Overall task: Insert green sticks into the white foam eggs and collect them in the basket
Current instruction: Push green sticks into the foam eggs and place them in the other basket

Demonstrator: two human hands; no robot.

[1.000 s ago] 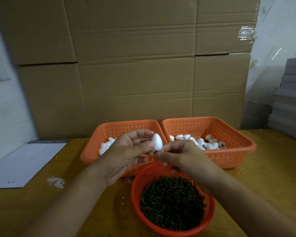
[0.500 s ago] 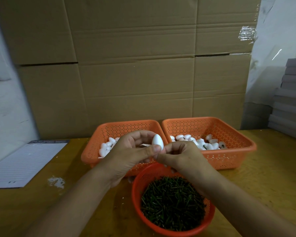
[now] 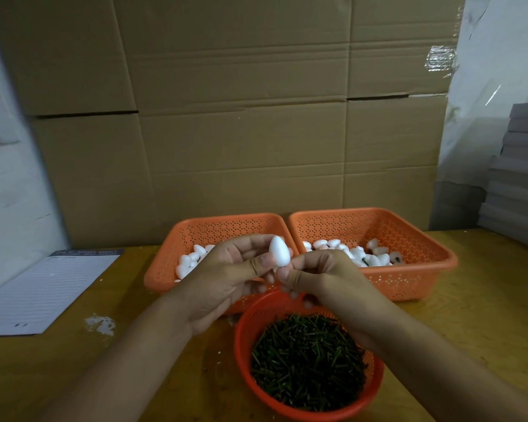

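While the left hand (image 3: 226, 275) pinches a foam egg (image 3: 279, 250), the right hand (image 3: 320, 277) seems to pinch a stick beneath; many plain eggs (image 3: 192, 261) remain.

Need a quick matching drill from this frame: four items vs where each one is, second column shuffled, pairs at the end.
Items:
1. foam egg
2. green sticks
3. lined pad
4. grey board stack

Places:
A. far right, at the table's back edge
B. pinched in the left hand
C. table, far left
D. in the round red basket

Pairs: 1-B, 2-D, 3-C, 4-A
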